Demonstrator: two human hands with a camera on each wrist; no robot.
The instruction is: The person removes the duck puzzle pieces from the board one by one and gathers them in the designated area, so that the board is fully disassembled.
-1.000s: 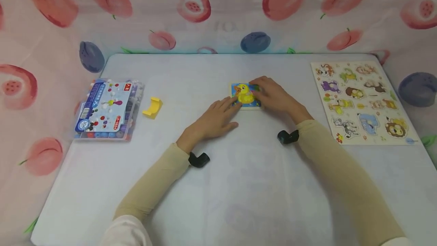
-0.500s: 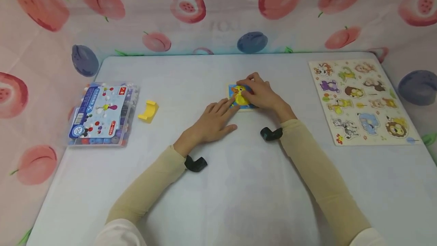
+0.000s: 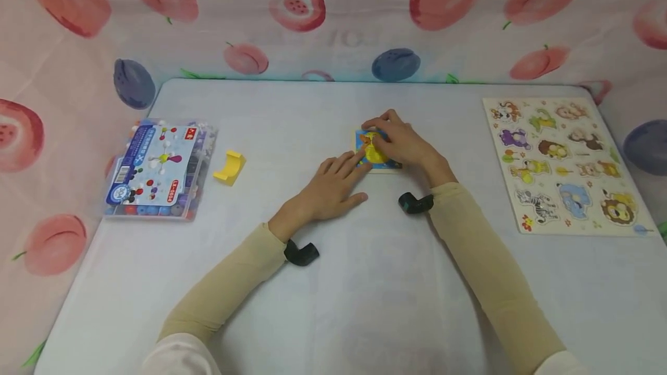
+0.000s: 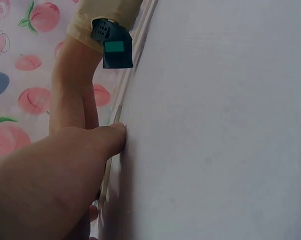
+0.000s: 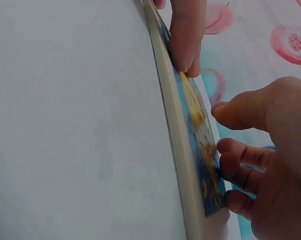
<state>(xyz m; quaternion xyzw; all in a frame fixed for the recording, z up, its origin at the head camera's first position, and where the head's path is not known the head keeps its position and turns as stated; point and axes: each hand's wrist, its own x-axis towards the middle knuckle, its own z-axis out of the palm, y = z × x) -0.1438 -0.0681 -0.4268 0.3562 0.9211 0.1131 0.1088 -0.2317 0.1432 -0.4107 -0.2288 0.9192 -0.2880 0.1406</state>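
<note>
A small, thin-edged duck puzzle board, yellow duck on blue, lies flat at the table's middle. My left hand lies palm down at its near left, straight fingertips on the duck picture. My right hand reaches over its right side with bent, spread fingers. In the right wrist view several of its fingertips touch the board's face, while the thumb stands a little off it. Part of the picture is hidden under both hands. In the left wrist view my left hand covers the board.
A clear plastic box of coloured beads with a printed label stands at the left. Beside it lies a yellow curved block. At the right lies an animal puzzle board. A fruit-print cloth hangs behind the table.
My right hand has moved left over the duck puzzle board, covering more of the duck. My left hand stays at its near left corner. The head view has shifted slightly.
</note>
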